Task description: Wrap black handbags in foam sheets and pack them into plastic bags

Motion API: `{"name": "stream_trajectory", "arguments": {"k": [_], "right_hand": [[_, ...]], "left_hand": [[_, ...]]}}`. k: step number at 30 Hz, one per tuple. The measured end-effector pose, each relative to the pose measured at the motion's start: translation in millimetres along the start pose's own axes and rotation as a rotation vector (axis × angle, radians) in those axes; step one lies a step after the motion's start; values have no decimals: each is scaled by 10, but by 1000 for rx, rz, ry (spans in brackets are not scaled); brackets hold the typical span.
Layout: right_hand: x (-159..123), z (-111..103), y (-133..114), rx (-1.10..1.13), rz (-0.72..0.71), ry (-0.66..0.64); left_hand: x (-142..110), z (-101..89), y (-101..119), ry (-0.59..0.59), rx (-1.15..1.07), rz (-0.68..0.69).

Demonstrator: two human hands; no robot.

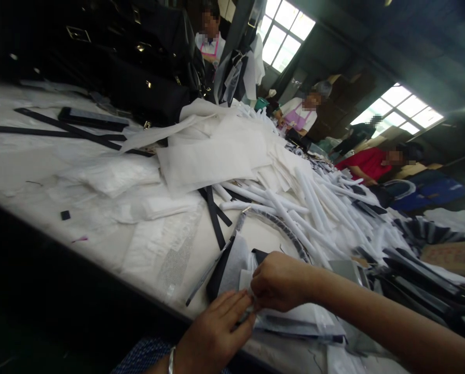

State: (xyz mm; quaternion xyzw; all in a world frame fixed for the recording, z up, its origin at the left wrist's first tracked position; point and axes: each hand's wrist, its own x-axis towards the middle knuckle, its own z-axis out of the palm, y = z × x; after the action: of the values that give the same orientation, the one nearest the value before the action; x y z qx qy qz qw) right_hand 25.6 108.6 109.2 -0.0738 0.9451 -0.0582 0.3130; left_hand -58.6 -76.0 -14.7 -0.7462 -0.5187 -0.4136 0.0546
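Observation:
A dark handbag (220, 272) lies at the table's near edge, partly covered by white tissue paper (232, 265). Its curved handle (283, 223) is wrapped in clear film and arches away from me. Over the bag, my right hand (281, 280) is closed with curled fingers, but what it pinches is hidden. My left hand (217, 332), with a bracelet at the wrist, comes from below. Its fingers and thumb close together at the bag's middle, touching the right fingertips. What lies between them is too small to make out. Clear plastic (314, 317) shows under my right forearm.
White padded tubes (314, 208) and a stack of white sheets (213, 161) cover the table beyond. Black bags (147, 62) are piled far left, near black straps (80, 132). Dark pieces (423, 285) lie to the right. Several people work farther back, one in red (367, 163).

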Motion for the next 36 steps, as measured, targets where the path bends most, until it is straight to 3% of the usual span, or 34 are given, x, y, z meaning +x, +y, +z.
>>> {"name": "stream_trajectory", "arguments": {"k": [10,16,20,25,28,32,36], "right_hand": [[378,-83,-56,-169,104,-217],[481,-82,137,-186,104,-243],[478,-85,353,-131,191,-240],[437,-87,726,-4,382,-163],[276,-124,803,133,437,-91],[0,-54,570,287,436,87],[-13,243,252,364,480,216]], "left_hand": [[25,26,10,34,-52,-25],[30,17,-24,39,67,37],[29,49,-44,58,97,58],[26,83,-62,91,142,74],[26,88,-66,98,146,90],[18,103,-66,111,148,100],[4,127,-64,116,158,90]]}}
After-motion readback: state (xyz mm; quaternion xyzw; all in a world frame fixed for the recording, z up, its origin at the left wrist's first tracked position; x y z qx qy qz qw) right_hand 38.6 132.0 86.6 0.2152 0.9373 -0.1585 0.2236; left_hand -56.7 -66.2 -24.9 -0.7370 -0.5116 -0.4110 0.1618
